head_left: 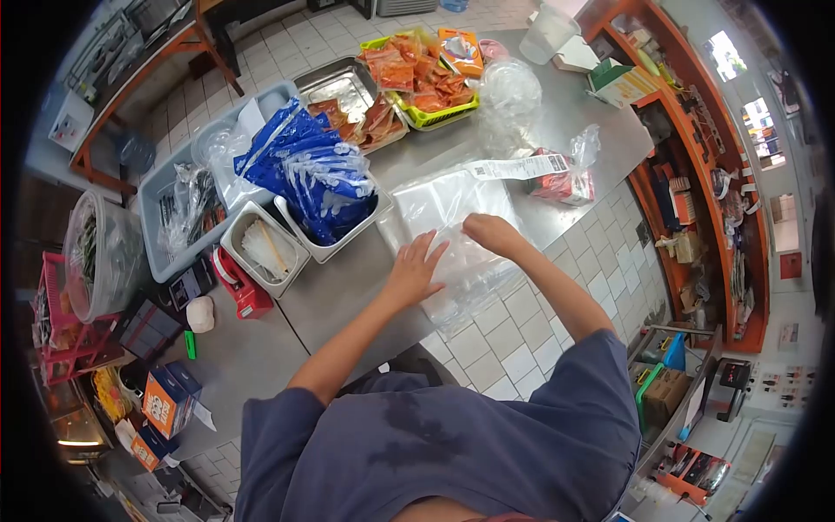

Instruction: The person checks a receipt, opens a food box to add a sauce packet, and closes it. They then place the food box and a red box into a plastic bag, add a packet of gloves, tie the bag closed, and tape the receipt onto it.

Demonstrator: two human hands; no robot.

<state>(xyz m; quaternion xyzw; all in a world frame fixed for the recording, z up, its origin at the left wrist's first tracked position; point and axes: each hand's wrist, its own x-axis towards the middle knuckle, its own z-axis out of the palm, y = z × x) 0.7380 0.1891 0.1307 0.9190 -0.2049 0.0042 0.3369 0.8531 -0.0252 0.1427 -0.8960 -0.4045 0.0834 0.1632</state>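
A stack of clear plastic bags [444, 209] lies flat at the edge of the metal table, its near end hanging over. My left hand [416, 274] rests on the left side of the stack, fingers spread. Over the middle of the stack, my right hand [492, 234] is closed, with its fingertips pinched at a clear plastic bag. A printed paper slip [522, 166] lies across the far end of the stack. Beside it is a clear bag with red packets [565, 185].
Left of the stack stand a metal container with blue packets [317, 178], a metal container with pale contents [265, 248] and a red tape dispenser [241, 283]. Farther back are a yellow-green basket of orange sachets [426, 117] and a bundle of clear plastic [509, 96]. Orange shelves [648, 183] stand right.
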